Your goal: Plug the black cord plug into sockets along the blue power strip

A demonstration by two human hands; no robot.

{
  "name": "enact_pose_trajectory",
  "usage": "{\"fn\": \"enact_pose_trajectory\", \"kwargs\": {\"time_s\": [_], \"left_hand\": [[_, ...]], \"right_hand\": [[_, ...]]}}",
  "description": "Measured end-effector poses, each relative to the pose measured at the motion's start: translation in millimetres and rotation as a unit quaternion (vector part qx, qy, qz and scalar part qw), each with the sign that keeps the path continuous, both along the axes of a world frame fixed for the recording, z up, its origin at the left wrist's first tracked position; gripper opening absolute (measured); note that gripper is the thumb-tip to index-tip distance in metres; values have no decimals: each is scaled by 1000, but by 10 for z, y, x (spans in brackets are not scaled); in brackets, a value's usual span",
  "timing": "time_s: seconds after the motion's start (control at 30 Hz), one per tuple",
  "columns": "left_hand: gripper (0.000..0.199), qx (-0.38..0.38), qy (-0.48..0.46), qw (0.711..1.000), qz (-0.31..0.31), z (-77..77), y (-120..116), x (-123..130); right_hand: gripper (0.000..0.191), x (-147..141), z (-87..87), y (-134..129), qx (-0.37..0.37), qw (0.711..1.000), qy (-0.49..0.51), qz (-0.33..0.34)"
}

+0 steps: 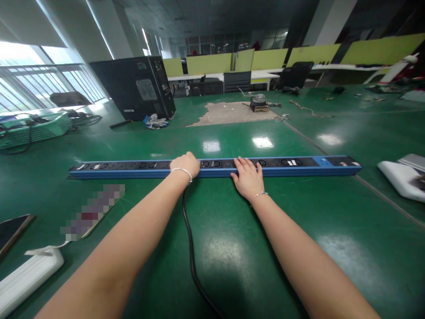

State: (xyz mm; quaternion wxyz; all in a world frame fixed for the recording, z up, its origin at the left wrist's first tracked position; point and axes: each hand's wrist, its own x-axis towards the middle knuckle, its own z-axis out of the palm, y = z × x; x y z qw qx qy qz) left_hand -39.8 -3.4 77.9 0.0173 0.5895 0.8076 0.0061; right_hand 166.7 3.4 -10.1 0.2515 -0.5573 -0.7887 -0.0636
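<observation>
A long blue-and-black power distribution strip point(275, 171), its sockets facing up, lies across the green surface in front of me. My left hand point(186, 166) is closed in a fist over the sockets left of the middle. From under it a black power cord point(190, 235) runs down toward me; the cord's end is hidden inside the fist. My right hand point(248, 176) rests flat on the strip just right of the middle, fingers stretched out and holding nothing.
At the left are a white power bank or adapter point(31, 274) with a short cable, a blurred-out phone point(94, 212) and a green basket point(43, 130). Farther back stand a black computer case point(133, 88) and gloves point(155, 122). A white device point(400, 177) sits right.
</observation>
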Motion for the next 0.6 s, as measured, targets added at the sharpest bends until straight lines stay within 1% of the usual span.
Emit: {"fn": "enact_pose_trajectory", "kwargs": {"time_s": [0.1, 0.23, 0.3, 0.37, 0.5, 0.53, 0.6], "left_hand": [[41, 12, 8, 1000, -16, 29, -5, -18], [39, 23, 13, 999, -24, 2, -21, -26], [37, 32, 13, 999, -22, 35, -32, -10], [36, 62, 11, 998, -17, 143, -41, 18], [39, 158, -25, 987, -19, 504, -38, 71], [38, 167, -42, 985, -32, 580, -32, 78], [36, 144, -92, 983, -61, 664, -16, 93]], "right_hand": [[49, -10, -21, -5, 16, 1000, 2, -2], [48, -17, -42, -4, 26, 1000, 3, -4], [48, -16, -49, 2, 26, 1000, 1, -4], [48, -14, -55, 7, 25, 1000, 1, -4], [48, -12, -60, 10, 28, 1000, 6, -2], [48, -13, -60, 9, 29, 1000, 10, -2], [48, -15, -59, 7, 30, 999, 15, -2]]}}
